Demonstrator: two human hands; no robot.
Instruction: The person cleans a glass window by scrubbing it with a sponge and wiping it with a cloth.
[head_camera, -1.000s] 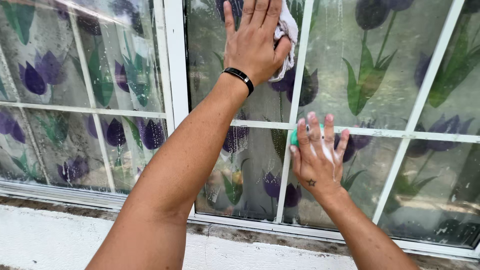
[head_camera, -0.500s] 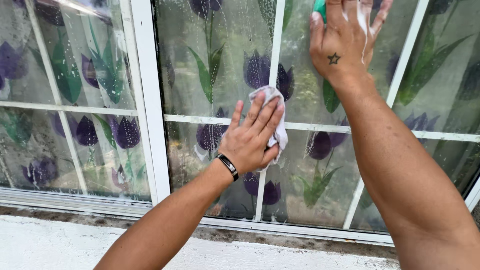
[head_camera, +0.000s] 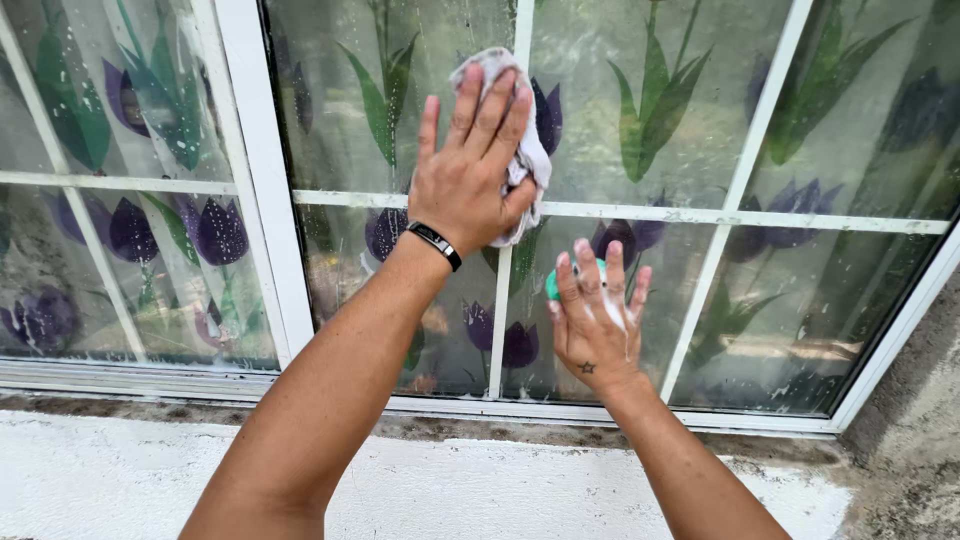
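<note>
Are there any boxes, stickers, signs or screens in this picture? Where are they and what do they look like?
None: no package, label, sign or screen shows.
Window: white frame and bars, wet glass with purple tulips and green leaves behind it.
Left hand: presses a white cloth flat on the glass.
Right hand: lower down, soapy, over a green sponge.

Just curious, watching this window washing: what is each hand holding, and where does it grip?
Left hand presses a white cloth flat under palm and fingers. Right hand covers a green sponge, only its edge showing.
</note>
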